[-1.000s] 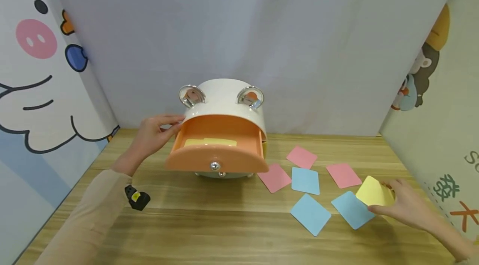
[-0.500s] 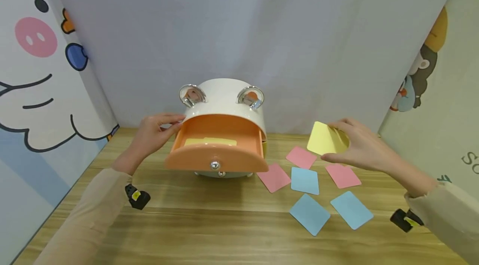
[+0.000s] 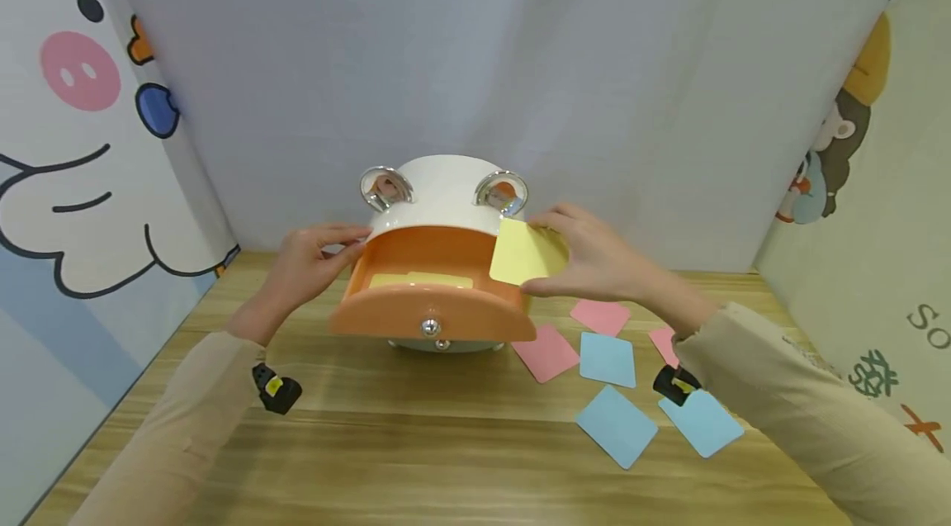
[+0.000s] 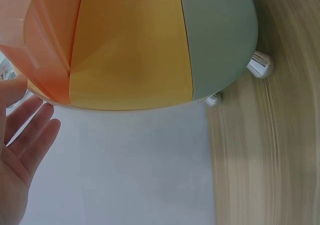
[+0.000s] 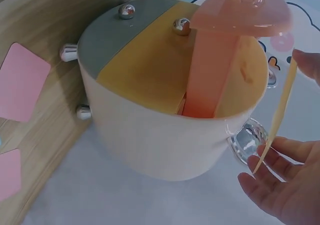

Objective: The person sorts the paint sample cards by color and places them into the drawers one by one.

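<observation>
A small white drawer cabinet (image 3: 448, 191) with round silver ears stands on the table. Its orange top drawer (image 3: 386, 313) is pulled out, with yellow cards (image 3: 438, 281) lying inside. My left hand (image 3: 300, 268) rests its thumb and fingertips against the cabinet's left edge, beside the drawer; the left wrist view shows the fingers (image 4: 35, 140) fairly straight along the outer side. Between thumb and fingers, my right hand (image 3: 602, 260) pinches a yellow card (image 3: 520, 253) in front of the drawer's right end. That card (image 5: 282, 107) appears edge-on in the right wrist view.
Pink cards (image 3: 546, 353) and blue cards (image 3: 617, 427) lie spread on the wooden table (image 3: 416, 460) right of the cabinet. Below the orange drawer, a yellow drawer (image 4: 130, 50) and a grey-green drawer (image 4: 220, 45) are closed. A pale curtain (image 3: 631, 97) hangs behind.
My right hand has lifted the yellow card off the table's right side and carried it left and up to the drawer. My left hand stays at the cabinet's edge.
</observation>
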Motion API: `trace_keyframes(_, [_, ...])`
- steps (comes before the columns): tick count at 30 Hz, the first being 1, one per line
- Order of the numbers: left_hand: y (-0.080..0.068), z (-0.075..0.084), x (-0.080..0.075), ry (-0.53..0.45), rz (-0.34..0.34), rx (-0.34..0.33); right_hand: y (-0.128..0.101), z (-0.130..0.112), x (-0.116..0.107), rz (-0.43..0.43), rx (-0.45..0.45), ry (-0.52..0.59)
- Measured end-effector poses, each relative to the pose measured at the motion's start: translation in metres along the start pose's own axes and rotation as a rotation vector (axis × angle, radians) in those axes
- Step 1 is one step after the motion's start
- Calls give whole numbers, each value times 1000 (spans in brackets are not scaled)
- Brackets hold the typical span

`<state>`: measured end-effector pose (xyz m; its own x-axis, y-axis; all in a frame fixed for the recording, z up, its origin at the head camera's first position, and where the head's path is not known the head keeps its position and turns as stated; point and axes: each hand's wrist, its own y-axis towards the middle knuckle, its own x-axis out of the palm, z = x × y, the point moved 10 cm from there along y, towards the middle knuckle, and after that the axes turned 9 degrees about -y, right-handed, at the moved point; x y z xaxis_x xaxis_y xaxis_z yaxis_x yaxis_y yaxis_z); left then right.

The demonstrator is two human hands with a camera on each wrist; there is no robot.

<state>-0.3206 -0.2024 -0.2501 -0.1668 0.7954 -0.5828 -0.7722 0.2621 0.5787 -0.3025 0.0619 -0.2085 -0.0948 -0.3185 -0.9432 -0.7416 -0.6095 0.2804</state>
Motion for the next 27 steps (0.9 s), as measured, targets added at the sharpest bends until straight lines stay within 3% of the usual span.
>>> trace_keyframes(7, [1, -1, 1, -15, 2, -6, 19, -14, 4, 30, -15, 32])
trace_keyframes(17, [1, -4, 1, -16, 3, -12, 30, -39, 14, 83, -116, -53])
trace_keyframes(27, [1, -2, 1, -10, 0, -9, 35, -41, 18, 48, -138, -5])
